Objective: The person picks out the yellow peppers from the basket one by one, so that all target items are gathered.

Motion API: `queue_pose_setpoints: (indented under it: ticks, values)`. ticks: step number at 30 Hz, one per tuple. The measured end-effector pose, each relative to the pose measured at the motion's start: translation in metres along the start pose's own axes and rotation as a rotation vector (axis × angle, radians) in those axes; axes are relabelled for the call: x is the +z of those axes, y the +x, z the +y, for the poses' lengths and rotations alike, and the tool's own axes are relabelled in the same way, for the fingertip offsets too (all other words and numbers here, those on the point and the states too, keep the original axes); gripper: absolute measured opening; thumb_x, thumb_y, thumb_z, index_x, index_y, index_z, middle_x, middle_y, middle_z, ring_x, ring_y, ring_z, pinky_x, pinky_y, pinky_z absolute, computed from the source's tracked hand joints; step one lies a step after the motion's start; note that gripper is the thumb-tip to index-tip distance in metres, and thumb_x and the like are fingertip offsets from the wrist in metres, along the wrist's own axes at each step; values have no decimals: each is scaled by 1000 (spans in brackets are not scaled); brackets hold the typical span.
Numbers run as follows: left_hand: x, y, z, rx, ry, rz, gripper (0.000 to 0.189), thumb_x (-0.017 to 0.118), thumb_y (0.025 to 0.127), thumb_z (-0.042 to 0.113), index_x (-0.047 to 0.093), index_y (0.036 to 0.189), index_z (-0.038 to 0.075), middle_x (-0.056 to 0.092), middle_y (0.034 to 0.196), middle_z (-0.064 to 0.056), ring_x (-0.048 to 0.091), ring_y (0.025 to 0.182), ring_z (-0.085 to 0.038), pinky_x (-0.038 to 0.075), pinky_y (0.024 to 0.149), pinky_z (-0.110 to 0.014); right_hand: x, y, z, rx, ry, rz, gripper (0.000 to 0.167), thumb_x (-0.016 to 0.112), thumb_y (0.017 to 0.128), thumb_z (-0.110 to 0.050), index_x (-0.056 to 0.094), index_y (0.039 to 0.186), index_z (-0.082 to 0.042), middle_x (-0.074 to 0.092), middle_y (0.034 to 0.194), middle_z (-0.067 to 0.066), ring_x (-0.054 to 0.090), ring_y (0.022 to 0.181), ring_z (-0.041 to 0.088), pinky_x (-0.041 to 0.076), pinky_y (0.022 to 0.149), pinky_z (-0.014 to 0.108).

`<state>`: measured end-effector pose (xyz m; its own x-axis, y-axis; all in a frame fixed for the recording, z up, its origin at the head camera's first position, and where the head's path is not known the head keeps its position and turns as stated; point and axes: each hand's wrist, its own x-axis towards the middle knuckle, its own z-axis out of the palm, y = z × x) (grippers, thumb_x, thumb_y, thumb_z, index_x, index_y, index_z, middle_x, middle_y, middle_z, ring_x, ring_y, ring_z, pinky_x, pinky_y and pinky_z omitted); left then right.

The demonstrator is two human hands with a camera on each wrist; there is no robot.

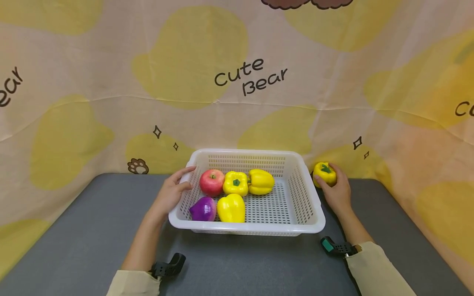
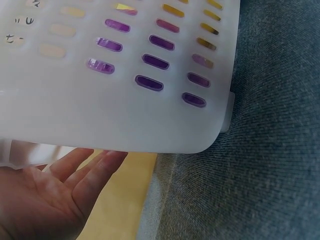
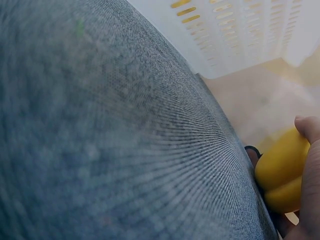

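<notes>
My left hand (image 1: pixel 171 194) is at the left side of a white slotted basket (image 1: pixel 255 227), its fingers fairly straight and touching the rim; the left wrist view shows the palm beside the basket wall (image 2: pixel 65 110). Inside the basket lie a red apple (image 1: pixel 212 182), a purple onion-shaped vegetable (image 1: pixel 203 209) and three yellow bell peppers (image 1: pixel 231 209). To the right of the basket, my right hand (image 1: pixel 340 193) grips another yellow bell pepper (image 1: pixel 324 173) between thumb and fingers. That pepper (image 3: pixel 282 170) appears partly covered by the hand in the right wrist view.
The basket stands on a grey table (image 1: pixel 92 230). Behind it hangs a cream cloth (image 1: pixel 122 61) with yellow patches and "Cute Bear" lettering. Both wrists wear black straps (image 1: pixel 168 266).
</notes>
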<state>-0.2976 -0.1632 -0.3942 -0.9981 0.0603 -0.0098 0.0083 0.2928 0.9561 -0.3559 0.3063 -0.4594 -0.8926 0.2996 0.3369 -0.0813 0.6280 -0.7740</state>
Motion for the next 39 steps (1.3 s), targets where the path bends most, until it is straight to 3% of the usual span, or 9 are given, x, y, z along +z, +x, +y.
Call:
queue_pose_setpoints:
  ticks: [18,39]
  values:
    - [2,0,1,-19,0,-6,58,46,99,10,39,156,17,36,160,-22,52,132,-44,57,98,-53,-2,-1,-1,1,1,11,71,69,93,-31,39,154,-9,44,152,24,44,131,43,34,116,60]
    - [0,-1,1,-18,-3,-6,58,46,99,9,39,156,16,37,159,-23,53,131,-45,58,98,-52,-1,-1,-4,10,13,4,71,68,94,-31,38,154,-9,43,152,24,44,131,42,34,115,60]
